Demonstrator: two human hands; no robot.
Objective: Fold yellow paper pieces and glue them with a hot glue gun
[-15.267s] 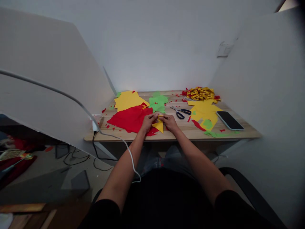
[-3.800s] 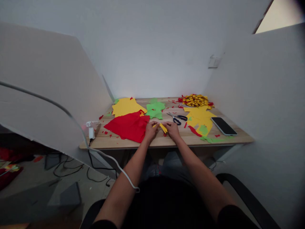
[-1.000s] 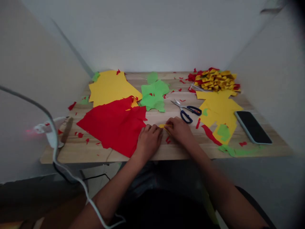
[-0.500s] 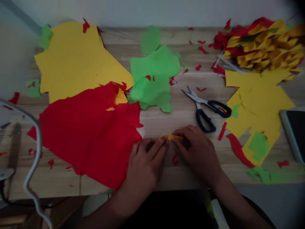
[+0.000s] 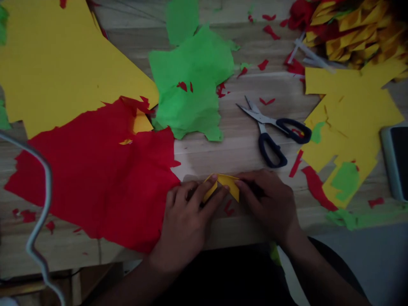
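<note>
Between my hands, near the table's front edge, is a small folded piece of yellow paper (image 5: 230,185) with a crease down it. My left hand (image 5: 188,216) has its index and middle fingers closed on the paper's left part. At the right end, my right hand (image 5: 270,202) pinches the paper between thumb and fingers. Under the left wrist and forearm side lies a large red sheet (image 5: 105,170) with ragged edges. Scissors (image 5: 270,125) with dark blue handles rest, blades partly spread, beyond my right hand.
Green paper (image 5: 191,85) lies at the back middle, a big yellow sheet (image 5: 63,63) at the left. A heap of folded yellow and red pieces (image 5: 357,34) sits back right above cut yellow paper (image 5: 357,123). A dark-screened device (image 5: 395,163) stands far right; a pale cable (image 5: 47,182) crosses the left.
The view has tilted down and come closer. The yellow piece now shows more of its faces, with a fold raised between my hands. Both hands keep hold of it.
</note>
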